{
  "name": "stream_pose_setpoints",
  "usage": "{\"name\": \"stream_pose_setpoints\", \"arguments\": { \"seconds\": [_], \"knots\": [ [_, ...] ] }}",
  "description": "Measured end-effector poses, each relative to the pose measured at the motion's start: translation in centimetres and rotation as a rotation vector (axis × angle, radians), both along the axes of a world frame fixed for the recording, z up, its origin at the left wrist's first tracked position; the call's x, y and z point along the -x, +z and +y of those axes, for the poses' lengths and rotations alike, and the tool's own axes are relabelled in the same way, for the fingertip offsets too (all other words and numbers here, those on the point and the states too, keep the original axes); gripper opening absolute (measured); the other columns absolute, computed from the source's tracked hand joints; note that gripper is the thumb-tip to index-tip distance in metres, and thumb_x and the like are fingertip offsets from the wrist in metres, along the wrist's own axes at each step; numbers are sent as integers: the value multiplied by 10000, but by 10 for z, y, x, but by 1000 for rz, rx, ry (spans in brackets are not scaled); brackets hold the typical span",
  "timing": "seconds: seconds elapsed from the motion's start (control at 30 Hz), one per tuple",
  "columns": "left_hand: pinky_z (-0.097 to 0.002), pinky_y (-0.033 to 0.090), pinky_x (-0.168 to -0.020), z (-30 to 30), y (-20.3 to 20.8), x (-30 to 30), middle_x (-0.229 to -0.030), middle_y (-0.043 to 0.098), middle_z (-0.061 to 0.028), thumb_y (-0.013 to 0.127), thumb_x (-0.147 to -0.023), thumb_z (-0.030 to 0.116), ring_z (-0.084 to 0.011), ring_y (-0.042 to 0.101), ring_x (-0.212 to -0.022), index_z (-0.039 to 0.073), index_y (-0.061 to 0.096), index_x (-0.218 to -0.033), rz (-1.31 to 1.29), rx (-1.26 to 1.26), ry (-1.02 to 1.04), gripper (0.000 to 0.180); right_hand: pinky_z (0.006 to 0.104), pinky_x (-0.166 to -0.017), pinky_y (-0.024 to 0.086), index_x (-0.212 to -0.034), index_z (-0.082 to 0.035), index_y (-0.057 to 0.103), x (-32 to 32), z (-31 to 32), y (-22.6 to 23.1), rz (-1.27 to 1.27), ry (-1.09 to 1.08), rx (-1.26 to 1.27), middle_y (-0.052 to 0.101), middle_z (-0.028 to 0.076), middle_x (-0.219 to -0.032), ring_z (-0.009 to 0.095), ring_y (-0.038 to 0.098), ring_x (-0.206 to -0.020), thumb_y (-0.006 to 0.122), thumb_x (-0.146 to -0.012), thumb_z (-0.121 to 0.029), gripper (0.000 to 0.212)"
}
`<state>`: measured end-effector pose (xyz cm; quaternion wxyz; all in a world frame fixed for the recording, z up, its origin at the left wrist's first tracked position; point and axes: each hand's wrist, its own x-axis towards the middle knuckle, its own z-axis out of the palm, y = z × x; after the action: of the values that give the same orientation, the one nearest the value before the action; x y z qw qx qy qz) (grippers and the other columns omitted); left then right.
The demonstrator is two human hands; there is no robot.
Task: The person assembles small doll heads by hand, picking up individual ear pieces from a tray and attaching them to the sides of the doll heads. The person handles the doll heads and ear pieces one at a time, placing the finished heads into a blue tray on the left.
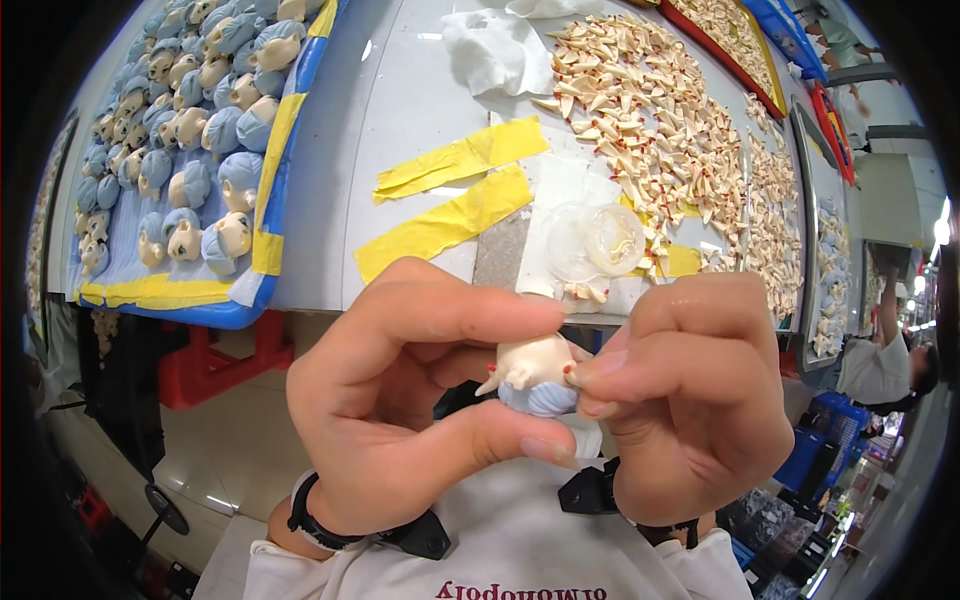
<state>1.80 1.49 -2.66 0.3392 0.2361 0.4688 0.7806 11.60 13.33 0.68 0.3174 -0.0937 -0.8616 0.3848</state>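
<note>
In front of my chest, my left hand (pixel 390 400) is closed around a small doll head (pixel 530 362), cream-coloured with light blue moulded hair, between thumb and fingers. A small pointed piece with a red end sticks out of the head's left side. On its right side, my right hand (pixel 690 385) pinches a tiny cream piece (pixel 571 370) with a red end against the head. Fingertips hide most of this piece, so its full shape does not show. The doll's face is not visible.
A blue tray (pixel 264 270) edged with yellow tape holds many blue-haired doll heads at the left. Cream pointed pieces with red ends (pixel 660 120) lie heaped at the right. Between them are yellow tape strips (pixel 450 220), a clear round cup (pixel 612 240) and crumpled white tissue (pixel 495 52).
</note>
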Motion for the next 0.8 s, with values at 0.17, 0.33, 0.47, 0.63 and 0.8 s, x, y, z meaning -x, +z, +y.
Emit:
{"name": "stream_pose_setpoints", "arguments": {
  "seconds": [0.17, 0.33, 0.47, 0.63, 0.8],
  "knots": [
    [-249, 464, -659, -6, -3, -1, -846, 555, -79, 818, -566, 221, -157, 577, -750, -25, 551, -958, 71, 59, 15, 533, 234, -581, 376, -777, -48, 603, 0, 0, -1, -19, 17, -57, 514, 61, -691, 149, 497, -663, 691, -650, -9, 159],
    [-261, 438, -683, -3, -3, 5, -863, 549, -92, 797, -616, 196, -164, 561, -768, -5, 545, -964, 287, 100, 20, 475, 257, -621, 399, -892, -16, 587, -6, 7, 3, -54, 87, 34, 532, 97, -836, 156, 505, -703, 710, -692, -119, 256],
    [-293, 431, -697, 7, 1, 12, -914, 524, -118, 765, -659, 181, -211, 528, -843, 23, 532, -976, 858, 17, 82, 425, 263, -695, 434, -1046, 41, 504, -9, 10, 8, -79, 135, 329, 539, 119, -951, 159, 537, -792, 737, -695, -177, 475],
    [-305, 464, -681, 19, 11, 5, -906, 571, -94, 714, -693, 137, -259, 550, -809, 70, 569, -982, 1188, 83, 130, 330, 244, -721, 446, -1048, 24, 527, -22, 21, 21, -183, 20, 474, 573, 87, -949, 131, 558, -812, 660, -715, -76, 372],
    [-411, 398, -889, -17, 19, 56, -1134, 499, -153, 613, -795, 269, -322, 479, -1048, 74, 526, -1088, 1372, 477, 329, 363, 240, -728, 430, -951, -8, 595, -107, 158, 40, -307, -732, 20, 602, 57, -918, 122, 554, -814, 547, -769, -27, 189]
  ]
}}
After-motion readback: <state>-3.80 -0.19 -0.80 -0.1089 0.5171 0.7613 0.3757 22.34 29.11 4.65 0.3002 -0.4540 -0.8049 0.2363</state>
